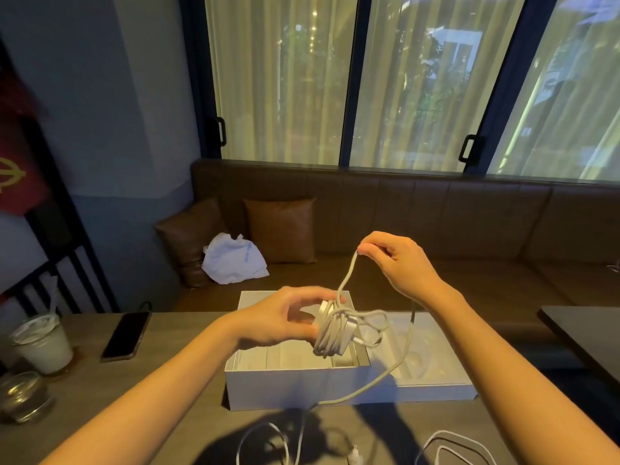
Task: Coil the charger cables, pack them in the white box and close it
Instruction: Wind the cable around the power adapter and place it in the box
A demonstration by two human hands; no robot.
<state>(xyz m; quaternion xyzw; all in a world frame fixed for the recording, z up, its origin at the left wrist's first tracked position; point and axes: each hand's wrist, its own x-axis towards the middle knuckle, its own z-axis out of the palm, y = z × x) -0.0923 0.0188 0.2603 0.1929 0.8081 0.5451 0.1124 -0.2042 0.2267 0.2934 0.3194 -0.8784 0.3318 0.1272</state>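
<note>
White box [295,387] sat open on table [167,370], interior showed white tray sections, contents hard to make out. Lid [436,360] lay just right of box, inside up. Left hand [285,318] gripped coiled charger cable bundle [332,333] above box, fingers curled around it. Right hand [399,260] was raised, pinching cable strand [349,273] between thumb and fingertips. Loose cables [449,444] lay on table near edge, cut off by frame bottom. Phone [125,335] and iced drink cup [43,344] sat left.
</note>
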